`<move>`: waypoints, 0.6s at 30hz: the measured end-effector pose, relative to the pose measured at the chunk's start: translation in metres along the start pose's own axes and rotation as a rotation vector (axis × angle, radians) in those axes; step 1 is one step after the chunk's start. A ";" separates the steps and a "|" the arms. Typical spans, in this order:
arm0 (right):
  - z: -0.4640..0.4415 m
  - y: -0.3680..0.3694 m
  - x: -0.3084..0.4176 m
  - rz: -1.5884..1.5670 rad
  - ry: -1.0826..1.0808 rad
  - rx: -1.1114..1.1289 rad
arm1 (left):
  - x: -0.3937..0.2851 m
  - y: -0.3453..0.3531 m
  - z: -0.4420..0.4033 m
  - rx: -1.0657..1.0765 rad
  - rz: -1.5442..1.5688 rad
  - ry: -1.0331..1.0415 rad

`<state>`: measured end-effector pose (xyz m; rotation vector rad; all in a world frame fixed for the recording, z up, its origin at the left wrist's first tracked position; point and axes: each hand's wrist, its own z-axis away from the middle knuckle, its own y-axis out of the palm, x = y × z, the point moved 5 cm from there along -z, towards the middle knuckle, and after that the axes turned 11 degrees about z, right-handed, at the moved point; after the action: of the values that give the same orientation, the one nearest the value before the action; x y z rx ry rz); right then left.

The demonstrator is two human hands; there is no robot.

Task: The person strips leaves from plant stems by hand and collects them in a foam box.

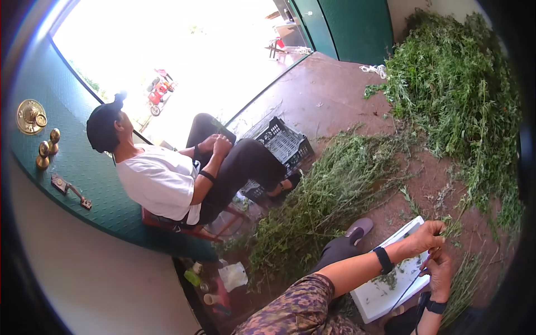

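My left hand [425, 238] is closed in a pinch at the upper right end of a white tray [365, 304], with a green plant sprig [452, 226] at its fingertips. Just below it, almost touching, my right hand [441, 272] is closed too. A thin dark stem or cord [406, 293] runs from its fingers down across the tray. Exactly what lies between the fingers is partly hidden. Loose green leaves [385, 281] are scattered in the tray. Both wrists carry dark bands.
Cut plants [329, 195] lie in a long heap on the brown floor, and a taller green pile [452, 84] fills the right. A person [162, 178] in a white shirt sits by the green door [72, 184], near a black crate [285, 142]. Small containers [192, 277] stand lower left.
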<state>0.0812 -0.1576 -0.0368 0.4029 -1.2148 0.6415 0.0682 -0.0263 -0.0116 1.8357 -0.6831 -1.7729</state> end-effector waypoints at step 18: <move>0.002 -0.003 0.014 0.363 -0.001 0.017 | 0.024 -0.026 0.002 -0.018 -0.122 0.024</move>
<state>0.0844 -0.1582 -0.0226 0.1963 -1.2964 0.9626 0.0671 -0.0223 -0.0471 1.9195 -0.5549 -1.8239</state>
